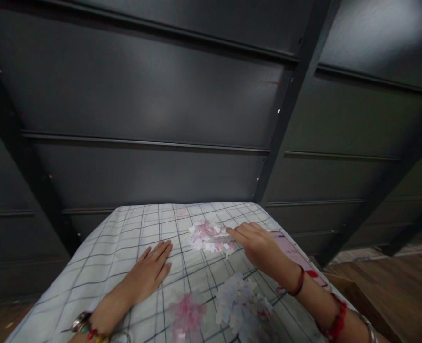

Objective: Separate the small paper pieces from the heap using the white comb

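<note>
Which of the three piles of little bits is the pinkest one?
The small pink pile at the picture's bottom, left of the whitish pile. That one and the far pile by the right hand look mostly white.

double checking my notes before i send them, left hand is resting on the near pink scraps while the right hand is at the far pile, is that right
Not quite: the left hand rests on the checked cloth, apart from the near pink scraps, as the head view shows. The right hand is at the far pile.
</note>
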